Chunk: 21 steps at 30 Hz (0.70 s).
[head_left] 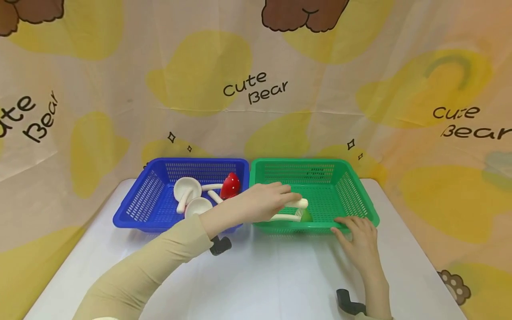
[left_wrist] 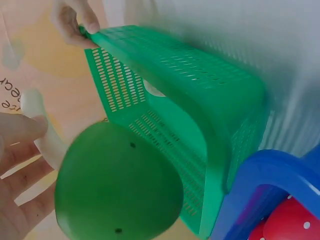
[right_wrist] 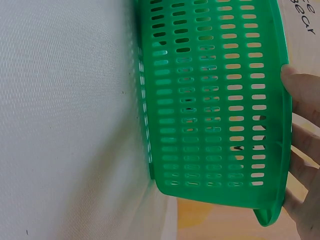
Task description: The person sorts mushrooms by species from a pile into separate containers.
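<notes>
My left hand [head_left: 269, 202] holds a toy mushroom by its white stem [head_left: 301, 203], above the green basket [head_left: 256, 166]. In the left wrist view its rounded green cap [left_wrist: 117, 182] with dark dots fills the front; the hand hides that cap in the head view. Another mushroom with a green cap [head_left: 307, 216] and a white stem lies inside the green basket, near its front wall. My right hand [head_left: 362, 242] grips this basket's rim at the front right corner, thumb outside and fingers over the edge, as the right wrist view [right_wrist: 305, 145] also shows.
A blue basket [head_left: 132, 195] adjoins the green one on the left. Inside it lie several toy mushrooms with white stems, one with a red dotted cap [head_left: 230, 186]. Both stand on a white table [head_left: 256, 284] against a patterned cloth backdrop [head_left: 320, 98].
</notes>
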Each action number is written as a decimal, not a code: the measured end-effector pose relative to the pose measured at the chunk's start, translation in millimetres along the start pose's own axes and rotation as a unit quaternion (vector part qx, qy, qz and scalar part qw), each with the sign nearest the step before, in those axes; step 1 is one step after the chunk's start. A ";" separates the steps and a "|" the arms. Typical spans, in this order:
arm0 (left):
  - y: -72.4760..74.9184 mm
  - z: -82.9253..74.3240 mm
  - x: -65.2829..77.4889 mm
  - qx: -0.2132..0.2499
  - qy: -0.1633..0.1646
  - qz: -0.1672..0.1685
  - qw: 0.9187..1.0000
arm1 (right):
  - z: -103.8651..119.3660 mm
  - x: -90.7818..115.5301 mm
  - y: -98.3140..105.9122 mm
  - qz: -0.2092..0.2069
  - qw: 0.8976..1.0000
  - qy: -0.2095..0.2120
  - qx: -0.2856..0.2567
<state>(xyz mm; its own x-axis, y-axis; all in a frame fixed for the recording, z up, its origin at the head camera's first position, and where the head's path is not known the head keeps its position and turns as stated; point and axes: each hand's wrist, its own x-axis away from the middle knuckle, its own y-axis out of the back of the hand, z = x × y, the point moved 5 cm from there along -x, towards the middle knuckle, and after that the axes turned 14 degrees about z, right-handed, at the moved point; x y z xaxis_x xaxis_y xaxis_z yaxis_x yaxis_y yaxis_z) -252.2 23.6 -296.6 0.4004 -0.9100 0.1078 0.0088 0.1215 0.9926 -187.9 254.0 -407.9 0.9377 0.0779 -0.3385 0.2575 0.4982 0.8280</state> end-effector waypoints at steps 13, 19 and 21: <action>-13.2 23.1 -45.5 0.093 0.017 0.083 0.992 | -0.2 -2.2 -0.3 0.009 1.000 -0.005 0.002; -23.9 34.6 -69.2 0.123 0.018 0.121 0.985 | -0.6 -0.1 -0.6 0.015 1.000 -0.012 0.000; -28.1 38.4 -76.8 0.134 0.021 0.134 0.982 | -0.8 0.4 -0.2 0.015 1.000 -0.014 -0.002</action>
<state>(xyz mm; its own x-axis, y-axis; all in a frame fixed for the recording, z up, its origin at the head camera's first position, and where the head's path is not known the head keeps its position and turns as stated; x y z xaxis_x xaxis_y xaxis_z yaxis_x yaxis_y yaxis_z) -318.4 74.8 -330.6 0.3929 -0.8418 0.3701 -0.3418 0.2400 0.9086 -187.7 254.6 -408.5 0.9512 0.0694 -0.3005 0.2277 0.4992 0.8360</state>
